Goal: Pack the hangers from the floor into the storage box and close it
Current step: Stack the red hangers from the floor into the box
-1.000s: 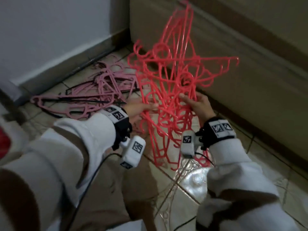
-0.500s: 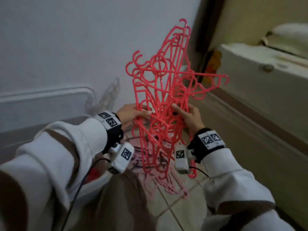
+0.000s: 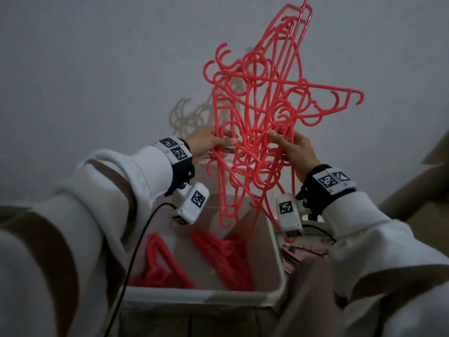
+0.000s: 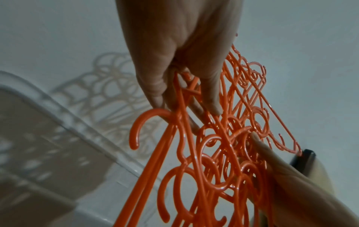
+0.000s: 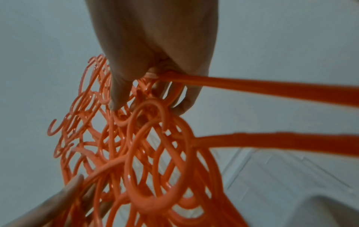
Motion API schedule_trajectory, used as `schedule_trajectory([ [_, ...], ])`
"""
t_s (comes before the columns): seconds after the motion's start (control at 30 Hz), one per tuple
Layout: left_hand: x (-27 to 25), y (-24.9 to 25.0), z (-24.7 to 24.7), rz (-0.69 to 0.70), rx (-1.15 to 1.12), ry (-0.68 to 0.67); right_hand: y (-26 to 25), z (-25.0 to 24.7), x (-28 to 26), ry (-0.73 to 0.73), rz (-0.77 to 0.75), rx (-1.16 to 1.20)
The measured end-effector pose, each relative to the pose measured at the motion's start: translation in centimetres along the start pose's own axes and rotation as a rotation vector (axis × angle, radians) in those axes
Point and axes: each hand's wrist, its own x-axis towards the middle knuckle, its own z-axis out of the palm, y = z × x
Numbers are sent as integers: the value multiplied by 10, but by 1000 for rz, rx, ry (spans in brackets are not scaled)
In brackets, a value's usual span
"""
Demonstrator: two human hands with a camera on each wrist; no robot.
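A tangled bundle of red hangers (image 3: 263, 122) hangs upright in the air above the open storage box (image 3: 194, 294). My left hand (image 3: 209, 144) pinches its left side and my right hand (image 3: 292, 149) grips its right side. In the left wrist view my left hand (image 4: 186, 86) has thumb and fingers closed on the hanger bars (image 4: 213, 153). From the right wrist view my right hand (image 5: 155, 86) curls round several hanger hooks (image 5: 151, 153). More red hangers (image 3: 218, 259) lie inside the box.
A plain white wall (image 3: 97, 69) stands right behind the box. Pink and dark hangers (image 3: 306, 251) lie on the floor to the right of the box. A beige piece of furniture (image 3: 425, 190) rises at the far right.
Both hands have lifted the red bundle off the floor and swung it left, from beside the furniture to above the open box. The floor pile has passed to the right.
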Motion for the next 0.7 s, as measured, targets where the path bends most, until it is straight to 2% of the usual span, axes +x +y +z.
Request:
schedule_trajectory([
  [0.1,-6,-34,-25,-81,-4,30,22,29,10,-81,54,-44],
  [0.23,-10,-96,-43,-259,-51,72,57,53,14,-186,100,-162],
  [0.33,-12,-136,-52,-332,3,16,84,69,8,-272,78,-217],
  [0.43,-10,-174,-48,-394,-72,-6,114,81,3,-341,57,-291],
  [0.57,-8,-215,-37,-503,-136,-25,138,83,-3,-360,81,-375],
  [0.7,-3,-223,-34,-536,-135,-53,145,87,-7,-333,47,-486],
])
